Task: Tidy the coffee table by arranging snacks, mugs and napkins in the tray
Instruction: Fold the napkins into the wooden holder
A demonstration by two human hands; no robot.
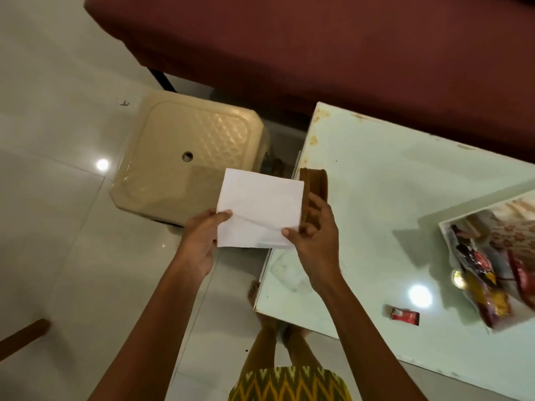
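A white folded napkin [259, 208] is held in the air over the left edge of the pale green glass coffee table [385, 204]. My left hand [199, 241] pinches its lower left corner and my right hand [314, 241] pinches its lower right corner. Behind the napkin and my right hand stands a brown napkin holder [315, 180] on the table's left edge. At the right edge of the view, a tray [445, 227] holds several snack packets [480, 282]. A small red sachet [404, 314] lies on the table in front of the tray.
A cream plastic stool [185, 151] stands on the tiled floor left of the table. A dark red sofa [318, 47] runs along the far side. A brown wooden piece [23, 337] shows at the lower left. My feet are under the table's near corner.
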